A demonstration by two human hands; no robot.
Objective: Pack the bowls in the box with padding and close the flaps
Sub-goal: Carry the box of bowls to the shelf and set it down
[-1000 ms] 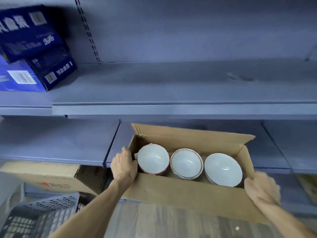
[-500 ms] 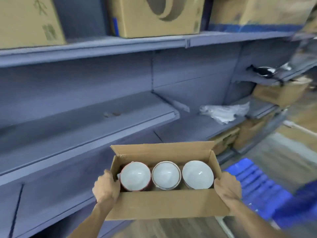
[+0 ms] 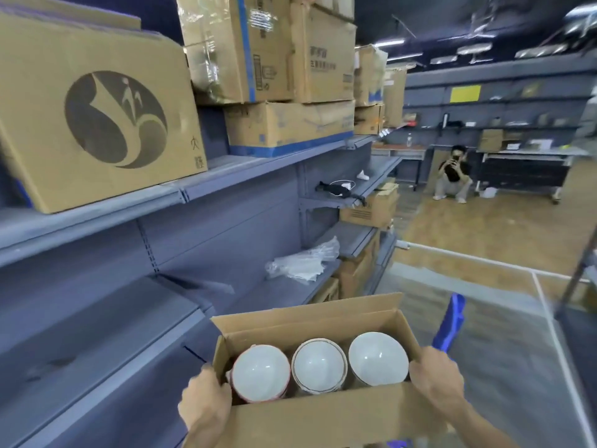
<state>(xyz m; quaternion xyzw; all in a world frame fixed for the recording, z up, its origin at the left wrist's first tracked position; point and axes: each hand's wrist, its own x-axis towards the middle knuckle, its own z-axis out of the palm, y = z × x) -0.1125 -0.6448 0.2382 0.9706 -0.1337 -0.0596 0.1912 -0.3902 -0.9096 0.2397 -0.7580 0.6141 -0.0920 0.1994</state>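
Note:
I carry an open cardboard box (image 3: 323, 418) in front of me, its flaps up. Three white bowls sit side by side inside: a red-rimmed bowl (image 3: 261, 373) at the left, a bowl (image 3: 318, 365) in the middle and a bowl (image 3: 376, 358) at the right. My left hand (image 3: 203, 402) grips the box's left end and my right hand (image 3: 436, 379) grips its right end. A crumpled sheet of clear plastic padding (image 3: 303, 265) lies on a shelf ahead.
Grey metal shelving (image 3: 129, 318) runs along my left, with large cardboard boxes (image 3: 97, 108) on its top shelf. A blue crate (image 3: 450, 321) stands right of the box. A person (image 3: 452, 176) crouches on the wooden floor far ahead.
My view has swung right and up along the aisle. The box with the three bowls has stayed in both hands and moved with me.

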